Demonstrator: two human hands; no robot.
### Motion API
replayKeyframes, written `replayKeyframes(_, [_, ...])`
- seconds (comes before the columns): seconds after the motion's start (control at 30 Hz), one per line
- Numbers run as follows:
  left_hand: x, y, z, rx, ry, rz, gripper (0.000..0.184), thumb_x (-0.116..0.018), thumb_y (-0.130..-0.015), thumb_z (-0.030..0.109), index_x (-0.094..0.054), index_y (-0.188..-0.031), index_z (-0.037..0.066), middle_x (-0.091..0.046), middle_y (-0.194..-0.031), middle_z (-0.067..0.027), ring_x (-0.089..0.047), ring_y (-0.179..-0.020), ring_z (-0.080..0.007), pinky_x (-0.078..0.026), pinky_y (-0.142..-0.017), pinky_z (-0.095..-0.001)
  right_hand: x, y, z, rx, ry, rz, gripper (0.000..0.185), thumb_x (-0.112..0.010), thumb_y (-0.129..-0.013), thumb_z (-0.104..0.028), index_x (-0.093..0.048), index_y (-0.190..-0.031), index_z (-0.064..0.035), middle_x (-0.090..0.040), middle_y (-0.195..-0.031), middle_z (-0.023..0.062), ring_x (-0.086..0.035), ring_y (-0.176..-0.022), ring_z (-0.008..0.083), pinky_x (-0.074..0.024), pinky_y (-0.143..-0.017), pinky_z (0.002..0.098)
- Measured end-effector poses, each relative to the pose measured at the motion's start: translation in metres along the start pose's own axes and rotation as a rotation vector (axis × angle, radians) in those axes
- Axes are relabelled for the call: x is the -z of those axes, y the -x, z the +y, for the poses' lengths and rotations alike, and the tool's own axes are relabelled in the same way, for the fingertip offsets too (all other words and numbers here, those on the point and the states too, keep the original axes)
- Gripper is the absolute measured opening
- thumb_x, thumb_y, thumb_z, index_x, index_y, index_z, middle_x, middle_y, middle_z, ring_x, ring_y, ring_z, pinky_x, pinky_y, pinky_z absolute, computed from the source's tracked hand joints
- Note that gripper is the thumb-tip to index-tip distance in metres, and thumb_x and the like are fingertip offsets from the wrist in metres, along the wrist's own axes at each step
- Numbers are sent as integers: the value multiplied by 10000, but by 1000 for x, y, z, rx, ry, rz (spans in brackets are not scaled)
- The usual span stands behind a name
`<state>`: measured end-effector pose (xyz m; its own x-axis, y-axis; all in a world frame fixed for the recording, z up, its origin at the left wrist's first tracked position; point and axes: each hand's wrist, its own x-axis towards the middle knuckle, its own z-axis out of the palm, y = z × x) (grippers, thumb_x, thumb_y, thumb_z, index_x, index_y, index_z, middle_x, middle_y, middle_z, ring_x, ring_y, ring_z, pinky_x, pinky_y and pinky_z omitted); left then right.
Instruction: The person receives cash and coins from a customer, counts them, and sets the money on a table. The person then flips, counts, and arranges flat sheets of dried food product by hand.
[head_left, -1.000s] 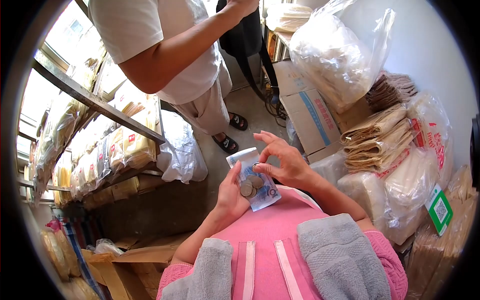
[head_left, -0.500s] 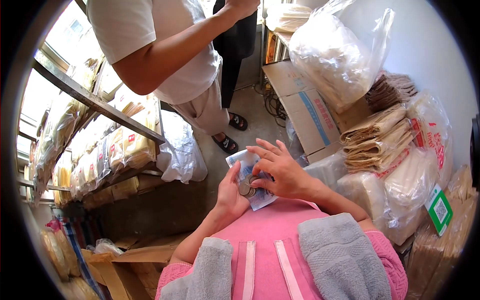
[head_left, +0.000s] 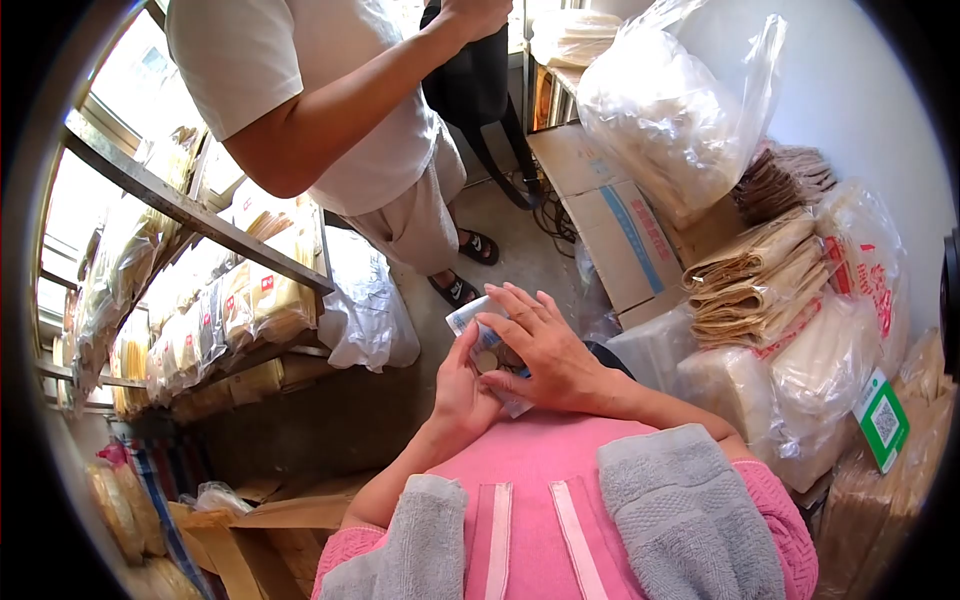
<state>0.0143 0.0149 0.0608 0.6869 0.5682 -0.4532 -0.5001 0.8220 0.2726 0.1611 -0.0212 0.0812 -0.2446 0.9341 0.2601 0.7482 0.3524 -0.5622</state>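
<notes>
At chest height, my left hand is closed around a pale blue-and-white banknote, thumb along its near side. On the note lie a few silver coins, partly covered by fingers. My right hand rests over the note and coins, its fingers stretched out flat and its thumb touching the coins. Most of the note is hidden beneath this hand, and whether anything sits under the right palm cannot be seen.
A person in a white shirt stands ahead with a black bag. Metal shelving with packaged goods fills the left. To the right are a cardboard box, plastic bags, folded brown sheets and a green QR-code card.
My right hand has flattened and shifted left over the note, covering more of it and the coins. The other person's black bag has swung lower into view.
</notes>
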Motion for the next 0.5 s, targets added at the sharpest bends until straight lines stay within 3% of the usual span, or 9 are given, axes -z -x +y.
replayKeyframes(0.5, [-6,0,-1,-12,-17,29,408,-310,-958,342,-413,-1253,81,-491,-1239,-105,-475,-1147,-244,-381,-971,-414,-5,1,3,14,86,25,565,-708,-718,-292,-472,-1177,-62,-373,-1351,160,-375,-1232,352,-272,-989,538])
